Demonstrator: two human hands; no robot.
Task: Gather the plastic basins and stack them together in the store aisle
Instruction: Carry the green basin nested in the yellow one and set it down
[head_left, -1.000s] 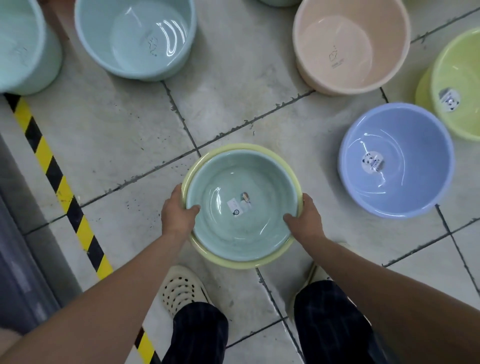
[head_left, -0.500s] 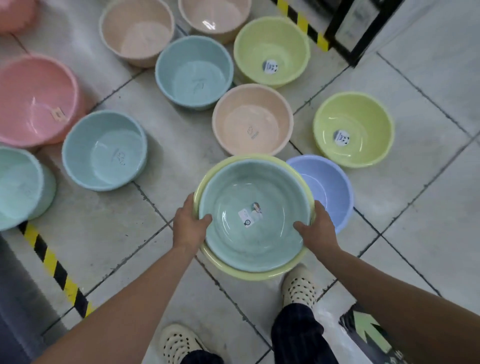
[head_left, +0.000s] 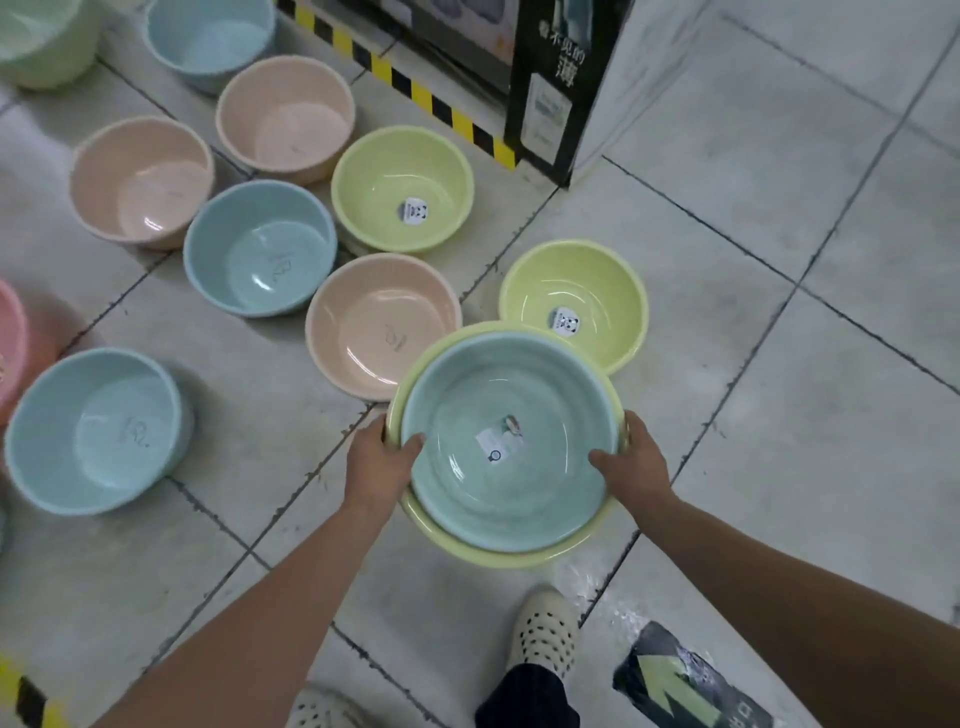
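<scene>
1. The far-left blue basin (head_left: 96, 431) sits mouth-up on the tiled floor (head_left: 779, 415), apart from its neighbours, so it can be lifted straight out
2. Further back, a peach basin (head_left: 140, 182) and a second blue basin (head_left: 260, 249) stand just beside each other, both loose singles not yet gathered
3. The central peach basin (head_left: 382, 325) rests on the floor, its near edge hidden behind the carried pair
4. The left hand (head_left: 382, 457) has its grip closed on the pair's rim; the thumb hooks inside, which seems to pin both rims together, while the fingers are hidden outside
5. The teal basin (head_left: 509, 441) is nested in the slightly wider yellow basin (head_left: 467, 545); the pair is carried roughly level above the floor, mouth up
6. The right hand (head_left: 636, 470) mirrors that closed grip on the opposite rim, balancing the load
7. A yellow-green basin (head_left: 574, 291) stands on the floor just beyond, partly covered by the pair in this view; I judge it the likely next one to join the stack
</scene>
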